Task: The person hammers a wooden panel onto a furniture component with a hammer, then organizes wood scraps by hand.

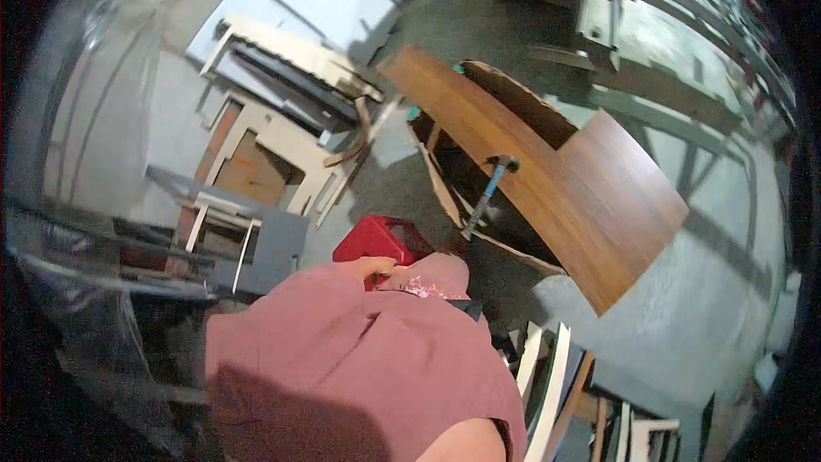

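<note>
At the edge of my pink shirt, my left hand (376, 267) shows only in part, its fingers blurred and partly covered. It is right beside a red plastic object (372, 241) that stands low in front of my body; whether it grips anything I cannot tell. My right hand is out of sight; only the bare upper arm shows at the bottom edge. Ahead of me a claw hammer (489, 192) with a blue handle rests, head up, against a brown wood-grain panel (534, 180). The panel lies across an open cardboard box (522, 103).
Cream and grey board offcuts (282, 150) are piled at the left, with a large white sheet (329, 0) behind them. More narrow strips (547, 393) stand at the lower right. A metal frame (676, 94) runs along the back right. Clear plastic sheeting (94, 145) hangs at the far left.
</note>
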A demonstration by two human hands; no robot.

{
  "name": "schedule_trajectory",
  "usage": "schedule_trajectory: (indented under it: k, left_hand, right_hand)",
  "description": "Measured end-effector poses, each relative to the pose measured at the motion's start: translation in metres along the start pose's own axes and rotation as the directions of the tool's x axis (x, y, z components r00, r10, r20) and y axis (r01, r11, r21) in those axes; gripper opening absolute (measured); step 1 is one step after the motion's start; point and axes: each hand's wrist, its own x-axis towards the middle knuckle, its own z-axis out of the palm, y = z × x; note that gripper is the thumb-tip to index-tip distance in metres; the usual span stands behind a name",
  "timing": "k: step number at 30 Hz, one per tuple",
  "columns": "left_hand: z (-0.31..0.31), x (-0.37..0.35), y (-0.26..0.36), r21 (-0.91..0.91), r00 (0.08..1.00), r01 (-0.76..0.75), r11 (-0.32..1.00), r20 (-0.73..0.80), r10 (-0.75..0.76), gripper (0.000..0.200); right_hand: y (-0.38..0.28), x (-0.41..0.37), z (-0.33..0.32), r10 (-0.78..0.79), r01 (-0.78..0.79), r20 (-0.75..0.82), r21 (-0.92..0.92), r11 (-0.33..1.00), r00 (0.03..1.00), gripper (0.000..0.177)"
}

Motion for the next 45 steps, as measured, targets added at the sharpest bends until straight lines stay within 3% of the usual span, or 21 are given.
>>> schedule_trajectory:
  k: [3, 5, 7, 8, 9, 14, 17, 19, 24, 27, 31, 34, 35, 36, 37, 38, 39, 40, 41, 43, 45]
  left_hand:
    - [0.005, -0.01, -0.03, 0.049, 0.996, 0.056, 0.997, 0.062, -0.059, 0.077]
    - [-0.002, -0.026, -0.039, -0.085, 0.994, 0.109, 0.99, -0.017, -0.111, 0.076]
    - [-0.011, -0.05, -0.036, -0.023, 0.979, 0.128, 0.991, -0.155, -0.13, 0.072]
    - [-0.019, -0.058, -0.034, 0.004, 0.982, 0.034, 0.999, -0.185, -0.033, 0.069]
    - [-0.024, -0.066, -0.028, -0.13, 0.977, 0.159, 0.979, -0.124, -0.175, 0.081]
    - [-0.035, -0.046, -0.027, -0.128, 0.963, 0.213, 0.969, -0.138, -0.23, 0.078]
    - [-0.048, -0.045, -0.009, -0.081, 0.982, 0.146, 0.986, -0.106, -0.154, 0.07]
    - [-0.059, -0.055, 0.021, 0.064, 0.985, 0.109, 0.992, -0.144, -0.099, 0.069]
    - [-0.06, -0.033, -0.002, 0.135, 0.976, 0.028, 0.99, -0.216, 0.002, 0.063]
    - [-0.064, -0.037, 0.008, 0.094, 0.98, -0.038, 0.995, -0.193, 0.056, 0.061]
    - [-0.067, -0.016, 0.025, 0.104, 0.998, -0.003, 0.995, -0.059, 0.01, 0.066]
    - [-0.067, -0.004, 0.045, 0.129, 0.997, -0.063, 0.99, 0.048, 0.057, 0.07]
    - [-0.067, 0.004, 0.049, 0.158, 0.99, -0.115, 0.981, 0.099, 0.1, 0.071]
    - [-0.059, 0.034, 0.026, 0.145, 0.971, -0.238, 0.96, 0.067, 0.231, 0.068]
    - [-0.062, 0.032, 0.031, 0.257, 0.953, -0.303, 0.918, 0.052, 0.3, 0.066]
    - [-0.059, 0.052, 0.02, 0.207, 0.95, -0.31, 0.928, 0.107, 0.294, 0.067]
    - [-0.059, 0.058, 0.015, 0.268, 0.943, -0.332, 0.905, 0.099, 0.316, 0.068]
    - [-0.063, 0.042, 0.026, 0.266, 0.966, -0.26, 0.928, 0.082, 0.247, 0.069]
    - [-0.059, 0.053, 0.013, 0.247, 0.955, -0.295, 0.923, 0.061, 0.29, 0.07]
    - [-0.085, -0.001, 0.044, 0.097, 0.969, -0.205, 0.974, 0.161, 0.188, 0.079]
    - [-0.075, 0.028, 0.014, 0.112, 0.965, -0.261, 0.959, 0.009, 0.261, 0.078]
  right_hand:
    - [-0.003, 0.001, 0.0, 0.036, -0.05, 0.144, 0.093, 0.994, 0.989, 0.066]
    - [0.003, 0.001, -0.004, 0.078, -0.112, 0.22, 0.148, 0.983, 0.972, 0.067]
    - [0.014, 0.008, -0.013, 0.121, -0.182, 0.286, 0.197, 0.963, 0.951, 0.067]
    - [0.023, 0.014, -0.019, 0.149, -0.223, 0.312, 0.217, 0.95, 0.938, 0.067]
    - [0.035, 0.02, -0.027, 0.179, -0.262, 0.329, 0.229, 0.938, 0.927, 0.067]
    - [0.089, 0.033, -0.06, 0.298, -0.41, 0.37, 0.276, 0.869, 0.88, 0.068]
    - [0.104, 0.036, -0.06, 0.316, -0.452, 0.41, 0.293, 0.843, 0.855, 0.069]
    - [0.111, 0.036, -0.056, 0.32, -0.475, 0.441, 0.306, 0.825, 0.839, 0.07]
    - [0.131, 0.029, -0.053, 0.318, -0.533, 0.518, 0.341, 0.774, 0.794, 0.071]
    - [0.021, -0.043, -0.113, 0.326, -0.421, 0.281, 0.419, 0.805, 0.903, 0.076]
    - [0.104, 0.007, -0.057, 0.287, -0.469, 0.38, 0.585, 0.661, 0.879, 0.072]
    - [0.165, 0.074, -0.018, 0.094, -0.494, 0.498, 0.784, 0.376, 0.862, 0.07]
    - [0.152, 0.094, -0.014, -0.135, -0.509, 0.527, 0.848, 0.146, 0.839, 0.07]
    - [0.135, 0.106, -0.002, -0.067, -0.493, 0.517, 0.842, 0.218, 0.853, 0.069]
    - [0.041, 0.069, -0.041, 0.002, -0.484, 0.505, 0.826, 0.289, 0.863, 0.069]
    - [-0.011, 0.055, -0.049, -0.048, -0.48, 0.526, 0.806, 0.346, 0.849, 0.068]
    - [-0.099, 0.002, -0.087, -0.139, -0.423, 0.491, 0.838, 0.344, 0.86, 0.065]
    - [-0.146, -0.016, -0.093, -0.274, -0.375, 0.48, 0.855, 0.359, 0.833, 0.065]
    - [-0.187, -0.033, -0.098, -0.403, -0.325, 0.467, 0.869, 0.373, 0.787, 0.065]
    - [-0.301, -0.1, -0.14, -0.638, -0.18, 0.402, 0.905, 0.385, 0.657, 0.067]
    - [-0.388, -0.152, -0.172, -0.852, -0.11, 0.318, 0.948, 0.3, 0.415, 0.065]
